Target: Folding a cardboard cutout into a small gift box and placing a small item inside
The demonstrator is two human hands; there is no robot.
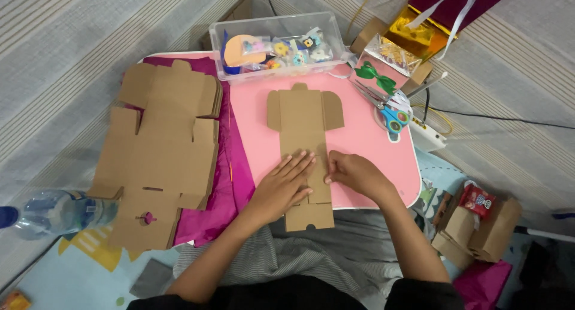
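1. A pink table fills the middle of the view, set on a grey striped floor covering, with the person sitting at its near edge.
2. A stack of flat cardboard box blanks lies on the left part of the table, over sheets of magenta paper that show along its right side.
3. A single flat cardboard blank lies lengthwise in the middle of the table, its near end hanging just over the table's near edge.
4. A clear plastic tub of small coloured decorations stands at the far edge, just beyond the blank.
5. A plastic water bottle lies on its side at the near left, off the table.
6. The left hand lies flat, fingers spread, pressing on the near half of the single blank.
7. The right hand rests at the blank's right edge, fingertips curled onto a narrow side flap; the two hands are close but not touching.
8. Blue-handled scissors lie at the far right of the table, beside a green bow.
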